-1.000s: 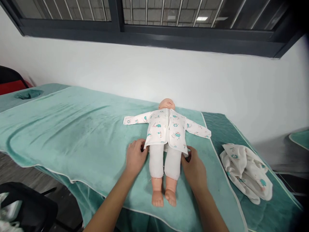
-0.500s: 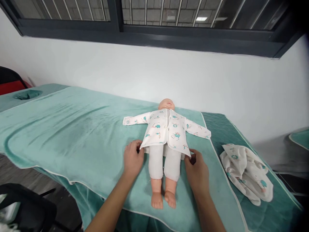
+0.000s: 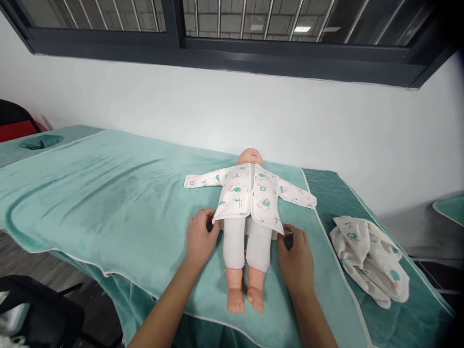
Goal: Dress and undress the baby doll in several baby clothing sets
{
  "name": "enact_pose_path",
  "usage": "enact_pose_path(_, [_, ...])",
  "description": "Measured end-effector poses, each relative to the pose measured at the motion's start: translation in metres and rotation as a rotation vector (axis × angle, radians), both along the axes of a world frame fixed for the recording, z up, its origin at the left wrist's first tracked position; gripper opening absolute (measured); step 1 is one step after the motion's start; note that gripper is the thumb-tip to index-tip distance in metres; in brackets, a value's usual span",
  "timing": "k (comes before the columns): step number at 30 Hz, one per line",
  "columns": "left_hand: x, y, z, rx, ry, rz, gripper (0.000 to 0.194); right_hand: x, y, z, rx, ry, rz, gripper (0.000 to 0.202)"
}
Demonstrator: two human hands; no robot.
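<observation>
A baby doll [image 3: 235, 246] lies on its back, head toward the wall, its legs pointing at me. It wears a white printed jacket [image 3: 235, 195] with both sleeves spread out and the front halves meeting at the middle. My left hand [image 3: 200, 238] is at the jacket's lower left corner, thumb and fingers curled round the hem. At the lower right corner, my right hand [image 3: 296, 257] has its thumb and fingers closed on the hem. The doll's lower legs and feet are bare below white upper legs.
A crumpled printed white cloth [image 3: 369, 261] lies on the right of the green-covered bed [image 3: 108, 193]. Behind are a white wall and a barred window. A black chair [image 3: 43, 309] stands at the lower left.
The jacket's lower corners have moved slightly inward, toward the doll's legs. My left hand has shifted a little to the right; my right hand is almost where it was.
</observation>
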State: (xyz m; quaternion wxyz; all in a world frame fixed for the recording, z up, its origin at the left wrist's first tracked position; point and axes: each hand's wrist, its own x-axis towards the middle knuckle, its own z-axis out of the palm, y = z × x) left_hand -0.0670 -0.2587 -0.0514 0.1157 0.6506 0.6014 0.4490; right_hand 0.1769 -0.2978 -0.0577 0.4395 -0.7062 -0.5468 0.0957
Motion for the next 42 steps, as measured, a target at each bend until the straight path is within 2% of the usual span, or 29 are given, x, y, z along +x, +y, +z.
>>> enact_pose_path(4, [-0.0006,-0.001,0.0001,0.049,-0.087,-0.056,0.009,0.0009,-0.0001,0.001,-0.005,0.015,-0.007,0.026])
enact_pose_path(9, [-0.0024,-0.0008,-0.0005,0.104,-0.074,-0.131,0.009,0.0015,0.0001,-0.0002,0.006,0.018,0.002,0.025])
enact_pose_path(30, [-0.0032,-0.0051,0.0034,0.143,-0.125,-0.183,0.013,0.004,0.002,-0.0055,0.022,0.07,-0.008,0.025])
enact_pose_path(42, [-0.0021,-0.0047,0.0018,0.128,-0.155,-0.169,0.01,0.0037,0.0022,-0.004,0.048,0.07,0.005,0.027])
